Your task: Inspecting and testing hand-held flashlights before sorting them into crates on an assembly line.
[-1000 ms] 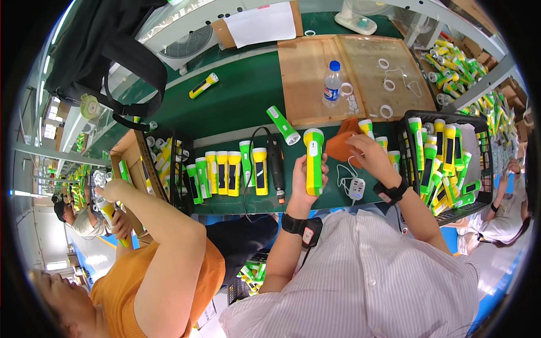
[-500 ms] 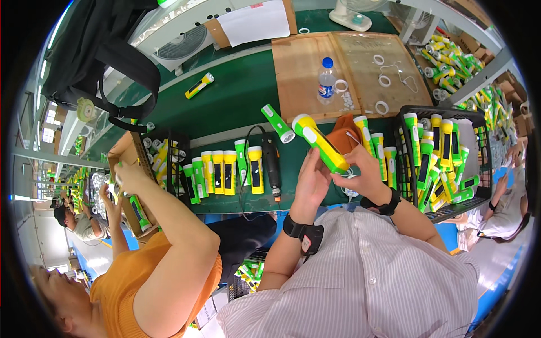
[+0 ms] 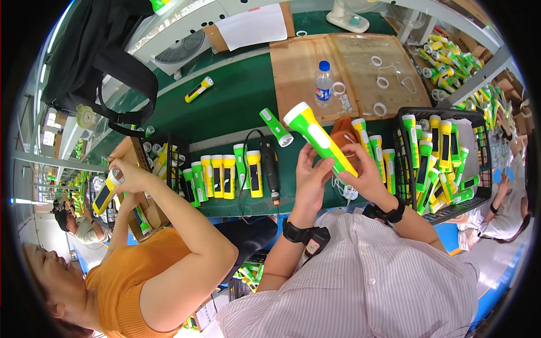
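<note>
A green and yellow flashlight (image 3: 322, 141) with a white head rim slants above the table's front edge, its head up to the left. My left hand (image 3: 311, 176) grips the lower part of its body from the left, thumb on the side. My right hand (image 3: 369, 176) has its fingers at the tail end. The green side with a white switch plate faces up. Beneath my hands lies a white cord (image 3: 348, 192), partly hidden. Behind the flashlight is an orange-brown cloth (image 3: 342, 129). Several flashlights (image 3: 376, 160) stand upright just right of my right hand.
A black crate (image 3: 401, 169) full of flashlights stands right. To the left are a black electric screwdriver (image 3: 271, 174) and upright flashlights (image 3: 228, 176). Another flashlight (image 3: 276, 128) lies behind. A bottle (image 3: 323, 84) and white rings (image 3: 380, 109) rest on boards. A co-worker (image 3: 169, 253) sits left.
The flashlight has been rolled in my hands, so its green switch side now shows instead of the dark panel. My right fingers have shifted along its tail. The co-worker has lifted a flashlight.
</note>
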Motion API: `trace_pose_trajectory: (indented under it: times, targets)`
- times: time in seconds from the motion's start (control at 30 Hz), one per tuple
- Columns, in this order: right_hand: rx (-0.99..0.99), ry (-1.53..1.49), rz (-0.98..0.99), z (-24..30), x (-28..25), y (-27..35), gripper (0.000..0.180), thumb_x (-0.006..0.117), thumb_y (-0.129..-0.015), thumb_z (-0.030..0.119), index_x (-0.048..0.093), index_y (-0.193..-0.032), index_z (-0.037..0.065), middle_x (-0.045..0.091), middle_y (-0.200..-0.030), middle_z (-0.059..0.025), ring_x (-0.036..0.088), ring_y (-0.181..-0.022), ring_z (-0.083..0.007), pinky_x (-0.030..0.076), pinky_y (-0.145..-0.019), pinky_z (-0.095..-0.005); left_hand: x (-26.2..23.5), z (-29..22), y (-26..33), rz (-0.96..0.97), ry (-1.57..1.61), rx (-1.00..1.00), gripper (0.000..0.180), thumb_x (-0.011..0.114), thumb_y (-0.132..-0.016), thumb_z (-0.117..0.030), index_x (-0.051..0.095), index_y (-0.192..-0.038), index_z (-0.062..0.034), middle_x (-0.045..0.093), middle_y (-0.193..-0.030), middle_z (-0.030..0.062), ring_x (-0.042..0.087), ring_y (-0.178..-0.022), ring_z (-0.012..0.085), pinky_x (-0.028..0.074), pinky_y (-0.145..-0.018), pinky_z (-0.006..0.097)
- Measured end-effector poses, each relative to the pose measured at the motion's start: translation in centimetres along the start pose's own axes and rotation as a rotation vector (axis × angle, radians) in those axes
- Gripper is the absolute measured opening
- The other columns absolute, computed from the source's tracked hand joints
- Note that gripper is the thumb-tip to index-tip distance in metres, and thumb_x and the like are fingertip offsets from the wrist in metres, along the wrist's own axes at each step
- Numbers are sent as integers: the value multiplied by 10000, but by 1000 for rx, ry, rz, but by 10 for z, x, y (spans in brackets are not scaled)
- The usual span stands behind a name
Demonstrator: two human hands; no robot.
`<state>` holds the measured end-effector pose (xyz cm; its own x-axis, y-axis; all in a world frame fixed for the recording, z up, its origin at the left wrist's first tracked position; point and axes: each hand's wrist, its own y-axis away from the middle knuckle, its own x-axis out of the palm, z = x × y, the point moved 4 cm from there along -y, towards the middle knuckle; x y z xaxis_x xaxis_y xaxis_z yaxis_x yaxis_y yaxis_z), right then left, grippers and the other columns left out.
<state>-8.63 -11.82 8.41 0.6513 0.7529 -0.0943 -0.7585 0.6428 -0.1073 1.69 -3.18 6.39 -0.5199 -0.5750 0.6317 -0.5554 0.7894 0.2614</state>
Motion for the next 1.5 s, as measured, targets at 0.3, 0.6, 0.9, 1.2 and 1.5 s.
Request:
trace_pose_trajectory:
  times: [0.3, 0.6, 0.9, 1.2, 1.5]
  targets:
    - [-274, 427, 47, 34, 10, 15, 491, 698, -702, 175, 545, -1149, 42, 578, -1047, -133, 618, -845, -281, 507, -706, -314, 14, 9, -7, 301, 253, 216, 673, 690, -751, -456, 296, -1217, -172, 435, -863, -8, 490, -954, 131, 318, -1045, 401]
    - [-512, 650, -89, 31, 14, 17, 446, 697, -719, 188, 575, -1121, 37, 549, -1035, -92, 611, -717, -211, 498, -546, -285, 18, 20, -11, 342, 416, 256, 603, 668, -721, -494, 336, -1150, -231, 431, -859, -47, 495, -926, 104, 316, -1048, 392]
    - [-415, 613, -14, 32, 21, 18, 519, 716, -688, 195, 515, -1140, 34, 513, -1070, -120, 596, -813, -262, 503, -611, -323, 17, 12, -9, 300, 424, 235, 590, 598, -760, -555, 334, -1164, -215, 432, -807, -31, 496, -837, 130, 371, -984, 405]
    - [-222, 257, 167, 22, 30, 17, 638, 692, -681, 204, 366, -1198, 20, 493, -1112, -174, 564, -927, -300, 473, -766, -325, 15, -8, -4, 262, 374, 213, 642, 438, -792, -681, 331, -1199, -196, 405, -702, -26, 469, -767, 131, 368, -961, 427]
    - [-124, -29, 116, 18, 40, 14, 670, 732, -647, 254, 373, -1168, 37, 628, -822, -108, 605, -678, -206, 460, -620, -295, 2, -15, 5, 115, 230, 119, 611, 356, -874, -617, 400, -1210, -108, 529, -924, 59, 533, -904, 178, 479, -807, 350]
